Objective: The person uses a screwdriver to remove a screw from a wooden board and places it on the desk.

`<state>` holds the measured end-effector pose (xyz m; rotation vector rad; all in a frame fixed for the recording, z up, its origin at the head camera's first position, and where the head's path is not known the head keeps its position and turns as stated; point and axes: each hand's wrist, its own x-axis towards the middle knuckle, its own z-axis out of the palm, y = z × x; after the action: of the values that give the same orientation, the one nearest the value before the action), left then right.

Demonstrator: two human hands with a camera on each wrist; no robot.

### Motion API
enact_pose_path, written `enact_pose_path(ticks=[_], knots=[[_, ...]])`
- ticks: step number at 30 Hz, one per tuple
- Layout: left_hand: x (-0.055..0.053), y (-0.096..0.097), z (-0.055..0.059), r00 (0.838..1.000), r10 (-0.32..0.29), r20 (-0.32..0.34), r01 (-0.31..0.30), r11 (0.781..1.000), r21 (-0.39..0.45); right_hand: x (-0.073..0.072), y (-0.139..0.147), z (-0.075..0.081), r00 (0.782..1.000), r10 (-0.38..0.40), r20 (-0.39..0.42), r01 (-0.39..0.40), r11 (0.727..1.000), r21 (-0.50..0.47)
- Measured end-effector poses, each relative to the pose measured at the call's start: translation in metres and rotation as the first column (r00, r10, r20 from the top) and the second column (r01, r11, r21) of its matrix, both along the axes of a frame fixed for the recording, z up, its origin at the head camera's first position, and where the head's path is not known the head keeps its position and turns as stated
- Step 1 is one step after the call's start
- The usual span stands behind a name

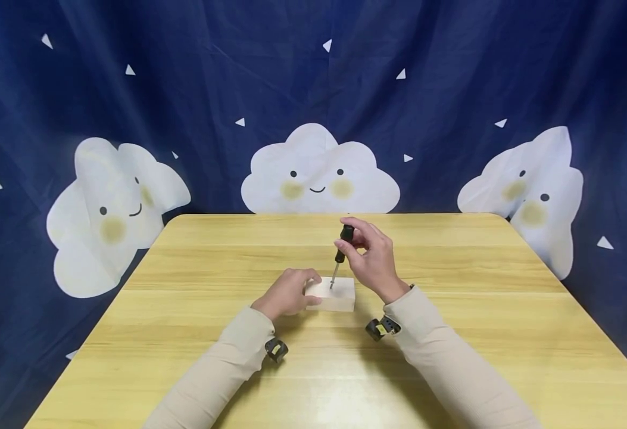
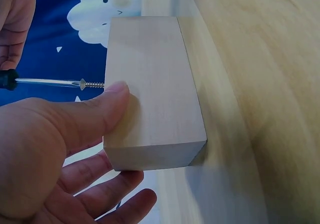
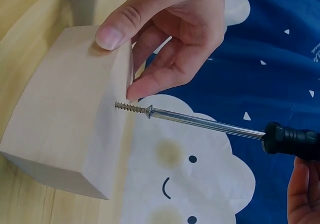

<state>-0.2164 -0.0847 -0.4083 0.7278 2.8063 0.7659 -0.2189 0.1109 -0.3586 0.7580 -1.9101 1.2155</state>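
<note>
A pale wooden block (image 1: 343,298) lies on the table. My left hand (image 1: 287,293) grips its left end, the thumb on the near face and fingers on the far side. From the block's top rises a threaded screw (image 3: 131,107), most of its thread exposed; how deep its tip sits I cannot tell. A screwdriver (image 1: 340,256) with black handle and metal shaft meets the screw's head from above, tilted slightly right. My right hand (image 1: 374,259) pinches the handle between thumb and fingers. In the left wrist view the block (image 2: 150,78) partly hides behind the thumb.
The wooden table (image 1: 217,262) has rounded back corners. Behind it hangs a dark blue curtain (image 1: 313,71) printed with white clouds and triangles. A black wrist camera (image 1: 276,350) sits on the left wrist, another camera (image 1: 383,328) on the right.
</note>
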Motion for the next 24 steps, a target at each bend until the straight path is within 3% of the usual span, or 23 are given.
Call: enact_pose_path(ticks=[6, 15, 24], knots=[[0.0006, -0.0003, 0.0008, 1.000, 0.001, -0.008, -0.001, 1.000, 0.001, -0.0007, 0.0011, 0.0012, 1.000, 0.002, -0.018, -0.002, 1.000, 0.018], [0.0024, -0.0016, 0.0001, 1.000, -0.003, -0.019, 0.003, 1.000, 0.005, 0.0030, 0.0001, 0.0046, 0.999, 0.025, 0.021, -0.026, 0.999, 0.041], [0.0013, -0.0005, -0.0016, 1.000, -0.009, -0.028, 0.009, 1.000, 0.009, 0.0050, -0.0068, 0.0043, 0.998, -0.015, -0.067, 0.019, 0.998, 0.062]])
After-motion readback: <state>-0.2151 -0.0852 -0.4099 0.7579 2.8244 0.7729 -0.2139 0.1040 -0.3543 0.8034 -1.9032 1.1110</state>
